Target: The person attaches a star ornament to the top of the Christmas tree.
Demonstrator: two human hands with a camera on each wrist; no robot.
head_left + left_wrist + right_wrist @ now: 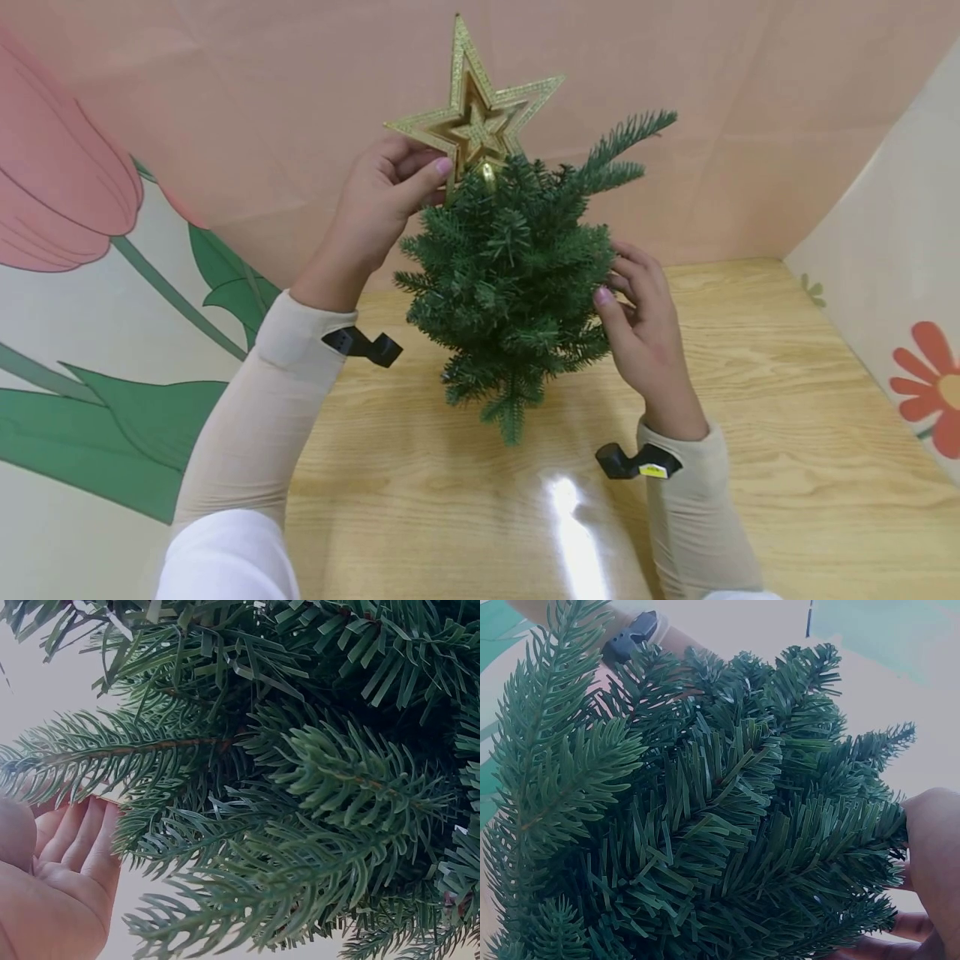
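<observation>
A small green artificial fir tree (510, 283) stands upright at the middle of the wooden table (780, 400). A glittery gold star (476, 117) sits on its tip. My left hand (429, 167) pinches the star's lower left arm, thumb in front and fingers behind. My right hand (613, 279) grips branches on the tree's right side with curled fingers. The left wrist view is filled with tree branches (300, 795), with my left palm (52, 885) at the lower left. In the right wrist view the tree's branches (705, 825) fill the frame, and my right hand's fingers (934, 855) hold them at the right edge.
A pink and cream backdrop with a painted tulip (67, 200) closes the left and back. A panel with a red flower (930, 383) stands on the right. A bright glare (570, 517) lies on the table's near part. A black camera mount (363, 343) sits on each wrist.
</observation>
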